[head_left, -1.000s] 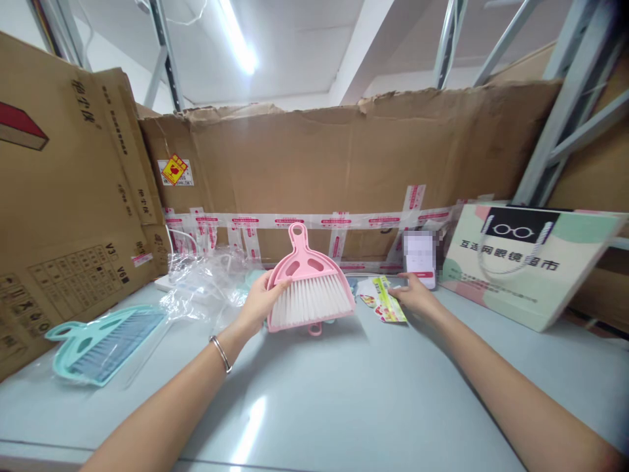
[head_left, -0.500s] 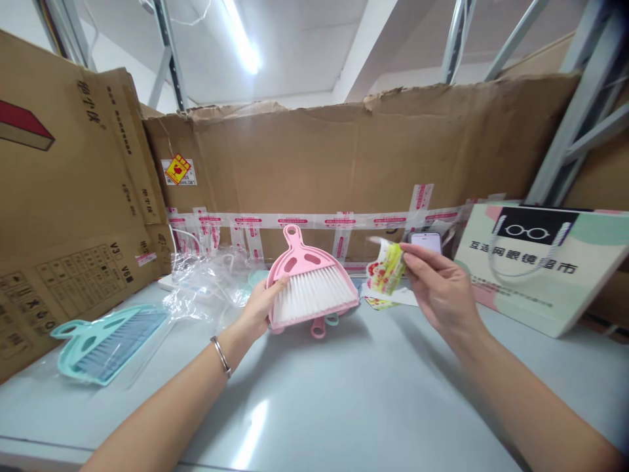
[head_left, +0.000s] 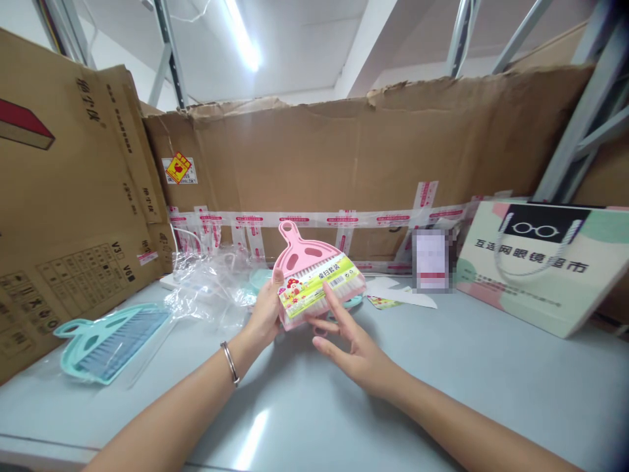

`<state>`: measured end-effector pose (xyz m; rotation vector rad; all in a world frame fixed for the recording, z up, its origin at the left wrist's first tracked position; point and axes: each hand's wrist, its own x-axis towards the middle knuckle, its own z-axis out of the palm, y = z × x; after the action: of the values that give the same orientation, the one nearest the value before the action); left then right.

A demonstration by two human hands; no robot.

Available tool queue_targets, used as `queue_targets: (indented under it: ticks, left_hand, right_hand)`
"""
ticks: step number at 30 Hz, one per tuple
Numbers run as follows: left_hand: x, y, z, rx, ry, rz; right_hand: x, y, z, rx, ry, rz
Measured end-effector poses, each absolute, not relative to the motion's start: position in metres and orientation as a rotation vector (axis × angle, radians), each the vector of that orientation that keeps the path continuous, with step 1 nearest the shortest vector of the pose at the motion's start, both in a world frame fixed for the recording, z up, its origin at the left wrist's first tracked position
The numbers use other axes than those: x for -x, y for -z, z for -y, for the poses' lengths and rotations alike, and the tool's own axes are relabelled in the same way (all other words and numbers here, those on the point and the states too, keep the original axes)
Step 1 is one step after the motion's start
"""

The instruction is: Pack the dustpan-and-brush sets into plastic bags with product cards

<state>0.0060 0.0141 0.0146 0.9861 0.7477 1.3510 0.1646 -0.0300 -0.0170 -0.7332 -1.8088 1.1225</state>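
My left hand (head_left: 268,305) grips the left edge of a pink dustpan (head_left: 295,252), which is tilted up above the table with its handle pointing away. A brush with white bristles (head_left: 351,286) lies in the pan. Across the bristles sits a yellow-green printed label (head_left: 314,286) with red mushrooms and a barcode. My right hand (head_left: 356,347) is open at the pan's lower right, fingers spread, with the index fingertip on the label. Part of another teal piece (head_left: 352,301) shows behind the pan.
A teal dustpan and brush set (head_left: 113,344) in clear plastic lies left. Crumpled clear bags (head_left: 211,288) are behind it. White paper (head_left: 407,296) and a second label (head_left: 383,302) lie right of the pan. A paper gift bag (head_left: 531,269) stands at right; cardboard boxes (head_left: 295,164) wall the back.
The label has moved from my right fingers onto the white bristles. My right hand has come left to the pan and its fingers have spread. The pan has turned slightly in my left hand.
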Motion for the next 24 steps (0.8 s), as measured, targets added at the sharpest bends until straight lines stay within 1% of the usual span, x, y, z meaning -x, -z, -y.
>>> queue_targets:
  ticks: [3, 6, 11, 15, 17, 21, 22, 24]
  left_hand:
    - [-0.007, -0.014, -0.014, -1.010, -1.366, -0.673]
    - [-0.007, -0.014, -0.014, -1.026, -1.386, -0.621]
    - [-0.009, -0.016, -0.010, -1.106, -1.408, -0.747]
    - [-0.009, -0.018, -0.010, -1.157, -1.403, -0.825]
    - [-0.008, -0.018, -0.011, -1.163, -1.428, -0.852]
    - [-0.006, -0.020, -0.012, -1.131, -1.448, -0.866]
    - [-0.006, -0.021, -0.012, -1.124, -1.444, -0.861]
    - [-0.006, -0.021, -0.011, -1.131, -1.425, -0.850]
  right_hand:
    - [-0.163, 0.015, 0.030, 0.886, -1.072, 1.810]
    - [-0.162, 0.017, 0.029, 0.943, -1.024, 1.834]
    - [-0.157, 0.023, 0.028, 0.965, -0.983, 1.883]
    - [-0.155, 0.024, 0.029, 0.926, -1.034, 1.843]
    - [-0.157, 0.023, 0.028, 0.860, -1.032, 1.661]
    - [-0.165, 0.020, 0.016, 0.811, -0.902, 1.020]
    - [-0.166, 0.018, 0.013, 0.820, -0.949, 0.930]
    - [-0.167, 0.016, 0.009, 0.781, -1.177, 0.885]
